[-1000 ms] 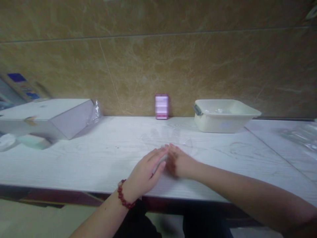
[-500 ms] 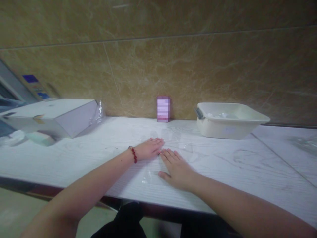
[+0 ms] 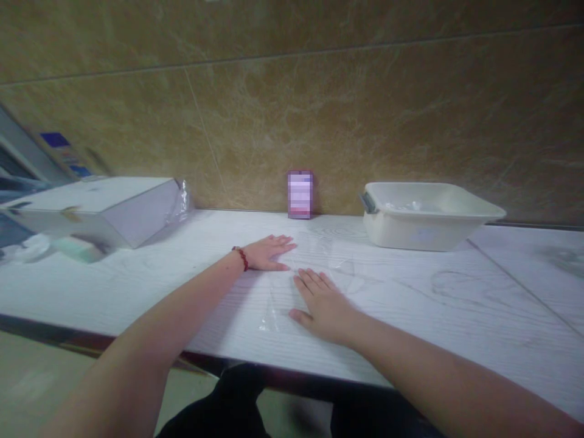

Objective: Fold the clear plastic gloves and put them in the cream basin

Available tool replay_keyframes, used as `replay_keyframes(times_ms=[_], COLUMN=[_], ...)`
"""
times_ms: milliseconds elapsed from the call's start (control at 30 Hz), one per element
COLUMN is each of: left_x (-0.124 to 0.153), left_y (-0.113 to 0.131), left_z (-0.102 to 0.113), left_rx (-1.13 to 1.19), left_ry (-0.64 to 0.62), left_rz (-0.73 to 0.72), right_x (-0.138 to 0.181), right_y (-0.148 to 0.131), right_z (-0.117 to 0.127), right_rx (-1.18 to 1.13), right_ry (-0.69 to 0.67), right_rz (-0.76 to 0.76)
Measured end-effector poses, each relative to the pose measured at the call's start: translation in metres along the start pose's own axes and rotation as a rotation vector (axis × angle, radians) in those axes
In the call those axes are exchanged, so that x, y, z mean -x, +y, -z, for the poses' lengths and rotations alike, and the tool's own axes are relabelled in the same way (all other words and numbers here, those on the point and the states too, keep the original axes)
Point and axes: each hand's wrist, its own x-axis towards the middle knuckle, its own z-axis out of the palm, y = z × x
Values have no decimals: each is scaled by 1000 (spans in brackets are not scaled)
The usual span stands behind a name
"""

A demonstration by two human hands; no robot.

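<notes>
A clear plastic bag [image 3: 280, 307], hard to make out against the white wood-grain table [image 3: 182, 237], lies flat under and around both hands. My left hand [image 3: 268, 252], with a red bead bracelet [image 3: 241, 258] at the wrist, rests palm down on the bag's left part, fingers stretched to the right. Close by on the nearer right side, my right hand [image 3: 325, 307] lies flat on the bag, thumb out to the left. Neither hand grips anything. The bag's outline is faint, and part of it is hidden by the hands.
A phone [image 3: 300, 194] with a blurred screen leans on the tiled wall [image 3: 292, 109]. To the right stands a cream plastic tub [image 3: 420, 231] with clear plastic inside. At left are a white box [image 3: 100, 204] and a pale green item [image 3: 78, 249]. Another clear plastic piece [image 3: 566, 258] lies far right.
My left hand has slid away from me and its thumb has spread, leaving a wider gap to my right hand. The right hand has stayed nearly in place. The view has shifted slightly.
</notes>
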Motion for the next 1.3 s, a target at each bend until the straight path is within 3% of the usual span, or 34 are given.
replay_keyframes(times_ms=[200,400,533,667,767,833,1133,1300], left_x=[-3,14,35,37,30,28,41,45], left_y=[-21,-46,-39,-1,26,35,16,11], left_z=[0,7,20,22,17,13,10,14], left_rx=[-30,-46,-80,-100,13,52,73,50], left_ry=[-29,148,141,66,-97,-176,-262,-185], left_rz=[96,428,569,570,412,396,509,621], right_x=[0,0,0,-1,-2,-2,-2,-4], right_y=[1,0,0,1,0,0,2,2], right_z=[-3,-2,-2,-4,-5,-4,-5,-3], right_rx=[7,9,19,27,35,39,25,-54], right_ry=[3,-7,-8,3,-6,-10,-11,46], right_rz=[-2,-9,-15,-8,-8,-9,-8,-17])
